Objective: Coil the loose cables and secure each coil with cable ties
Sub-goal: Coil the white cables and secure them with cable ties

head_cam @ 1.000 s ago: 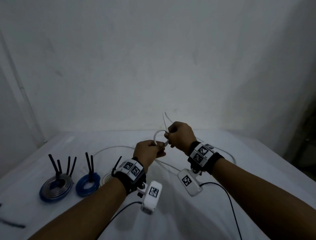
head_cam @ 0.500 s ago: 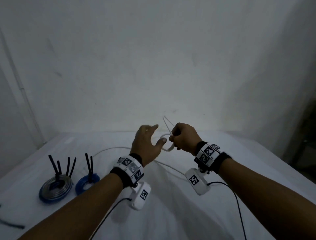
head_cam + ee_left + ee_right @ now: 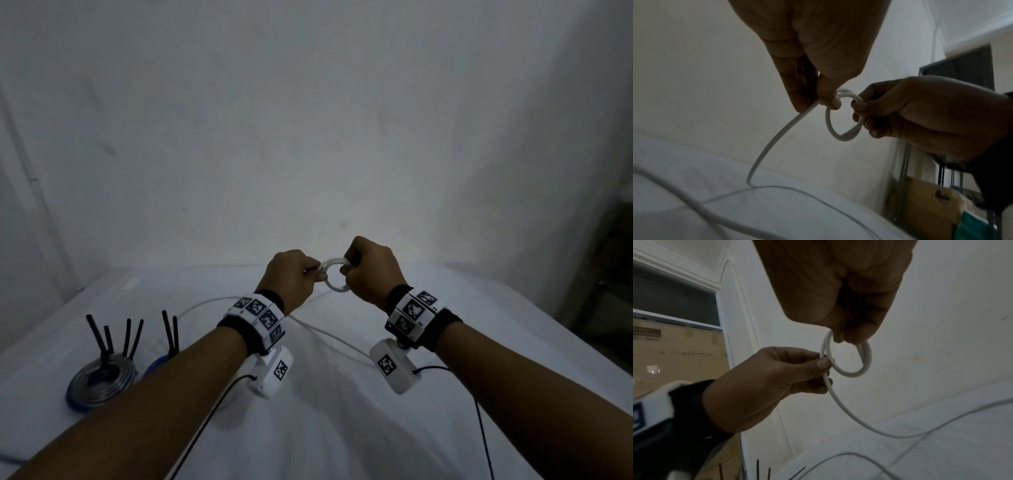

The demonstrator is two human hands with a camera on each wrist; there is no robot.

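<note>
A white cable (image 3: pixel 334 279) is wound into a small coil held in the air between both hands, above the white table (image 3: pixel 342 428). My left hand (image 3: pixel 317 272) pinches the coil's left side where the loose strand (image 3: pixel 774 142) leaves it and drops to the table. My right hand (image 3: pixel 346 270) grips the coil's right side with curled fingers. The left wrist view shows the coil (image 3: pixel 840 128) with both hands on it, my left hand (image 3: pixel 824 100) above and my right hand (image 3: pixel 861 113) beside it. In the right wrist view the coil (image 3: pixel 855 369) hangs from my right hand (image 3: pixel 849 337), with my left hand (image 3: pixel 824 365) pinching it.
Two tied coils lie at the table's left: a grey and blue one (image 3: pixel 99 380) and a blue one (image 3: pixel 161 363), with black cable ties (image 3: pixel 113 339) sticking up. More white cable (image 3: pixel 329 335) trails across the table. Cardboard boxes (image 3: pixel 925 209) and a metal rack stand off to the right.
My left hand let go of the cable and spread its fingers, then closed again on the coil's left side. Both hands shifted slightly right and the loop is tighter.
</note>
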